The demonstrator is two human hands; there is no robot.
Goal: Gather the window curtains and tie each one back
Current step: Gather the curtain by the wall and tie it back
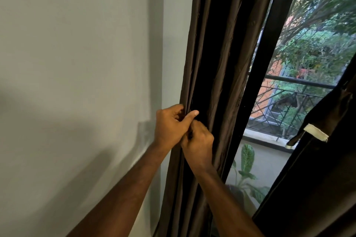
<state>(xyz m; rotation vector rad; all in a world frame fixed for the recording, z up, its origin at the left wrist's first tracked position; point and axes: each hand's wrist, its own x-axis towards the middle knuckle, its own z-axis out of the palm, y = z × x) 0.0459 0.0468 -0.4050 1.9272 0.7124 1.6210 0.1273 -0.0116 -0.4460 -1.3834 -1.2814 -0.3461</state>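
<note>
A pale grey wall [77, 63] fills the left half of the view. Beside it hangs a dark brown curtain [221, 54], gathered into long vertical folds against the black window frame [269, 44]. Through the glass, green trees [317, 34] and a balcony railing [292, 82] appear. A second dark curtain [317, 169] crosses the lower right corner, with a cream-tipped tie [316, 132] hanging on it. The person's left hand [169, 127] grips the first curtain's left edge, fingers curled. The right hand [199, 140], touching it just below, pinches the same folds.
</note>
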